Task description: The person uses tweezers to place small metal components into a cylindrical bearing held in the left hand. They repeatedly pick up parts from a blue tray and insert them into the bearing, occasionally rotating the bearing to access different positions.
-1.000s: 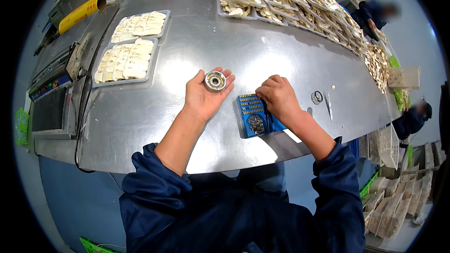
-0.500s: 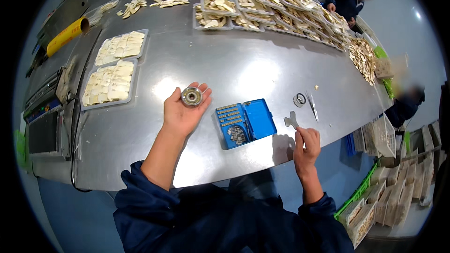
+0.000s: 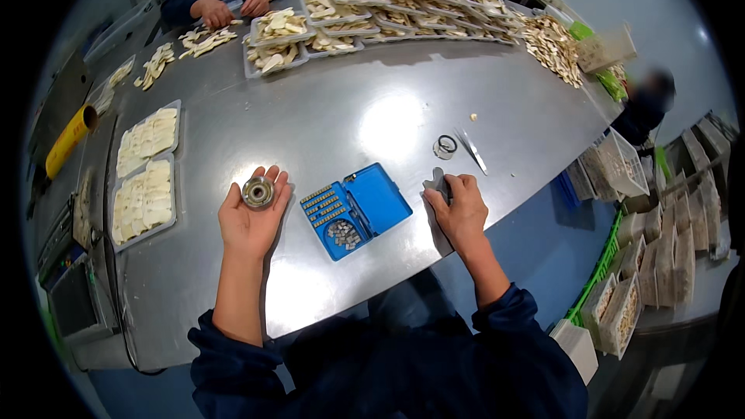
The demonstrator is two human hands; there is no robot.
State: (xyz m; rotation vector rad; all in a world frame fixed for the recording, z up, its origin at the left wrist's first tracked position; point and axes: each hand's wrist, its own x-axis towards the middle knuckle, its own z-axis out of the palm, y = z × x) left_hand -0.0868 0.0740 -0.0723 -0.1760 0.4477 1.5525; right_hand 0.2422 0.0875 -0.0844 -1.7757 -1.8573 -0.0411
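My left hand lies palm up on the steel table, and a round metal bearing rests on its fingers. To its right sits an open blue case with rows of small metal pieces and a pile of loose ones in it. My right hand is right of the case, near the table's front edge, with its fingers closed on a small grey metal tool. Just beyond that hand lie a small metal ring and a thin metal rod.
Trays of pale flat pieces sit at the left and along the far edge. A person's hands work at the far side. A yellow tube lies far left. Crates of parts stand on the right below the table.
My right hand came back up from below the table edge onto the table and closed on the grey tool. My left hand kept the bearing in its palm.
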